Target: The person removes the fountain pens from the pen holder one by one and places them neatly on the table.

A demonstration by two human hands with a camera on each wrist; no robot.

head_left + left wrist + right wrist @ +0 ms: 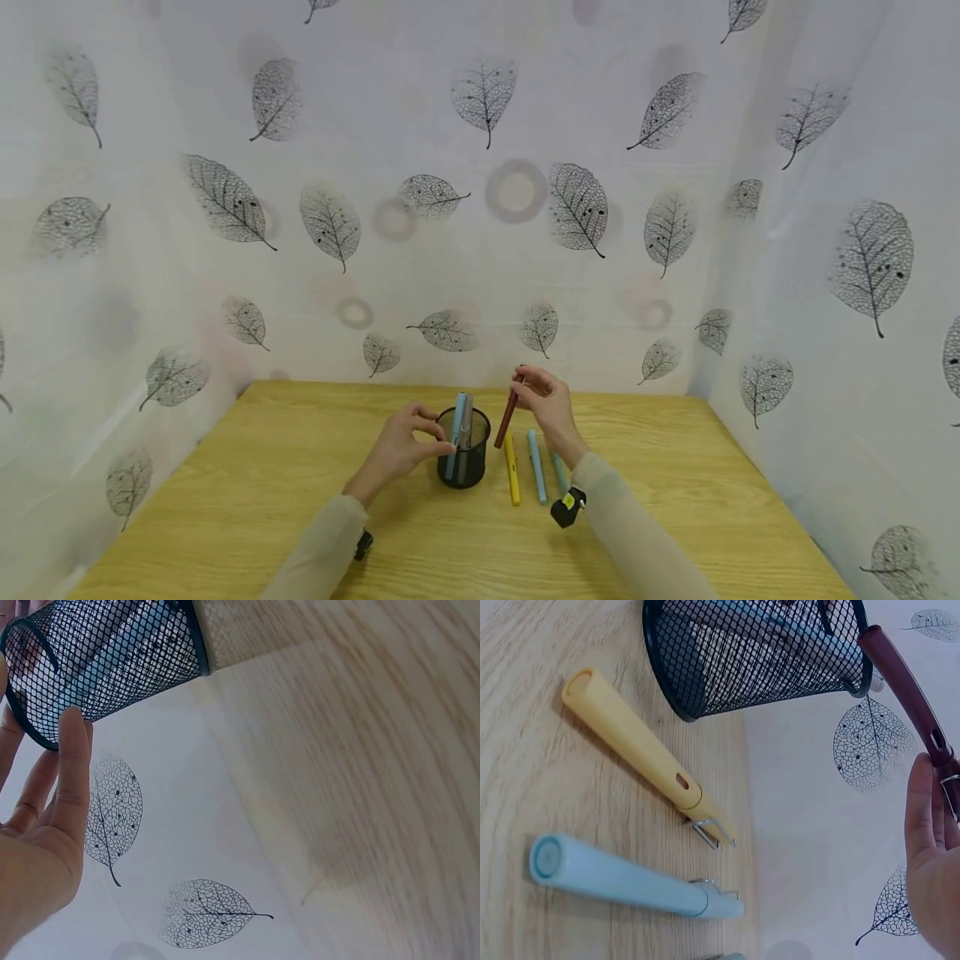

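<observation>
A black mesh pen holder (471,473) stands upright on the table, with a light blue pen (459,408) and a greyish pen (468,410) leaning inside it. My left hand (401,447) holds the holder at its left side near the rim, thumb in front. In the left wrist view, one finger lies along the mesh (127,660). To the right of the holder, my right hand (553,410) pinches a dark red fountain pen (507,417) by its upper, clip end. The pen tilts, its lower end beside the holder and above the table.
Right of the holder, a yellow pen (512,472), a light blue pen (537,468) and a pale green pen (560,473) lie side by side on the wooden table (300,467). Leaf-patterned white sheeting (420,275) encloses the table's back and sides.
</observation>
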